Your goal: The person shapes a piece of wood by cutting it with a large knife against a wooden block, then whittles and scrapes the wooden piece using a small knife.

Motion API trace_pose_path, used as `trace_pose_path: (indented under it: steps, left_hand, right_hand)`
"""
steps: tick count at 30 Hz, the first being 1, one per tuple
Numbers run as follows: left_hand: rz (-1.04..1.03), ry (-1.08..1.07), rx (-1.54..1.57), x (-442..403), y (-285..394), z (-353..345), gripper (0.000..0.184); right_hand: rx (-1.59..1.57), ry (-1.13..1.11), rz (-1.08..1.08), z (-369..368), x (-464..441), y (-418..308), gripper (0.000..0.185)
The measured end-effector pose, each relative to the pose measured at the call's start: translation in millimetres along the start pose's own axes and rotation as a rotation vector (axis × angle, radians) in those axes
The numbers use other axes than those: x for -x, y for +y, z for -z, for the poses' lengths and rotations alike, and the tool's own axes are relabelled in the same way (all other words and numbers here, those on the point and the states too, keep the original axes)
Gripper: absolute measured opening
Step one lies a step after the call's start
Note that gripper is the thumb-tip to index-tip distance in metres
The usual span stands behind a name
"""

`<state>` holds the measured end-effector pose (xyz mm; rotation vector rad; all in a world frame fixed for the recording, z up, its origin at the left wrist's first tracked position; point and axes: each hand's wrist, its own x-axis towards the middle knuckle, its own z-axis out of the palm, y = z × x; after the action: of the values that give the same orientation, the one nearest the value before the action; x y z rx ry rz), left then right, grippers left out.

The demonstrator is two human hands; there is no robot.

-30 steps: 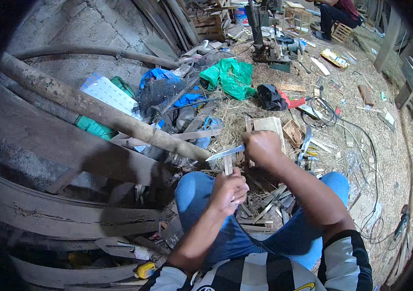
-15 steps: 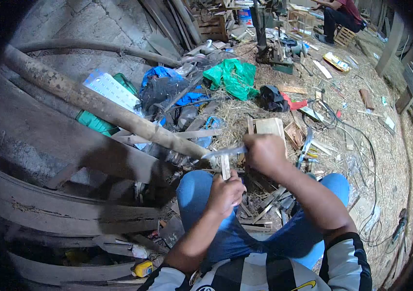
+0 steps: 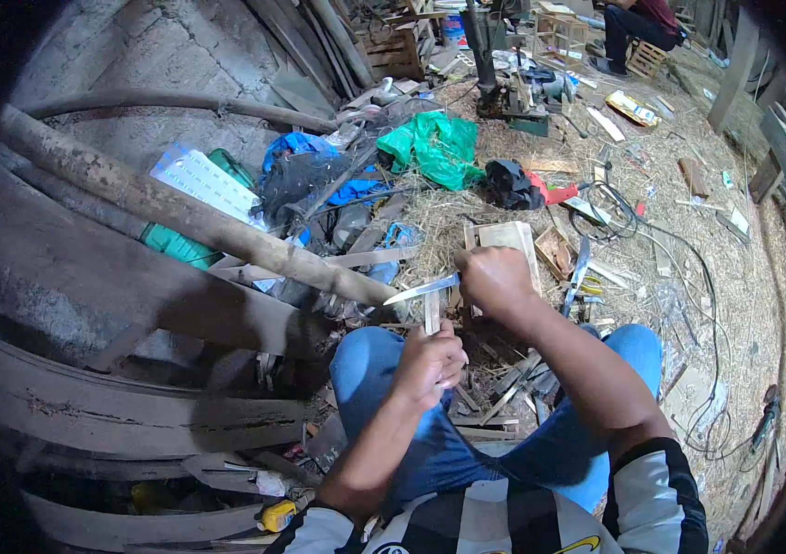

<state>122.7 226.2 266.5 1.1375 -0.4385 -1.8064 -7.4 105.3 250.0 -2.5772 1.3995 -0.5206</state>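
My left hand (image 3: 428, 367) is closed around the lower part of a small strip of wood (image 3: 432, 312), which stands up from the fist above my left knee. Gripped in my right hand (image 3: 498, 282) is a knife (image 3: 423, 289); its handle is hidden in the fist. The blade points left and lies across the top end of the strip. Behind my right fist sits a pale wooden box (image 3: 515, 238).
A long pole (image 3: 181, 214) slants in from the left. Ahead lie a green plastic bag (image 3: 435, 148) and a black bag (image 3: 513, 185). To the right, a large blade (image 3: 578, 272) and a cable (image 3: 709, 314) rest on straw. Another person (image 3: 638, 37) sits far back.
The knife blade, blurred before, now shows sharply at nearly the same spot on the strip. Both hands keep their grips; the whole view has shifted slightly.
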Motion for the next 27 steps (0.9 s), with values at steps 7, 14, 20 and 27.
trace_pose_path:
  steps: [7, 14, 20, 27]
  left_hand:
    - [-0.039, 0.047, 0.015, 0.1, -3.1, 5.9, 0.031]
    - [-0.286, 0.142, -0.357, 29.4, -5.2, 15.0, 0.032]
    - [-0.546, 0.206, -0.546, 9.8, -5.7, 19.2, 0.026]
    - [-0.566, 0.197, -0.456, 4.3, 1.7, 6.1, 0.023]
  right_hand:
    - [0.081, -0.042, -0.191, -25.7, -9.2, 19.9, 0.013]
    - [-0.265, 0.294, -0.268, 8.3, -25.4, 82.4, 0.012]
    - [-1.103, 0.036, -0.128, 13.2, -3.5, 9.1, 0.029]
    - [-1.414, -0.232, -0.255, 36.7, 9.0, -11.2, 0.034]
